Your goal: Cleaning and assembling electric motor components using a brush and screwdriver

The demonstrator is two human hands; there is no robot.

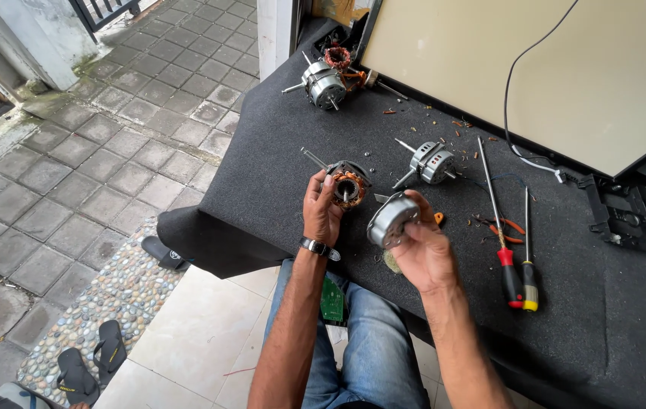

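Note:
My left hand grips an opened fan motor half with copper windings and a shaft sticking out to the upper left. It is held just above the black mat. My right hand holds the round silver motor end cover close beside it, tilted toward me. The two parts are apart by a small gap. A watch sits on my left wrist.
Two more small motors lie on the mat, one in the middle and one at the back. Two long screwdrivers and orange-handled pliers lie to the right. A pale panel with a black cable leans behind. Sandals rest on the ground below.

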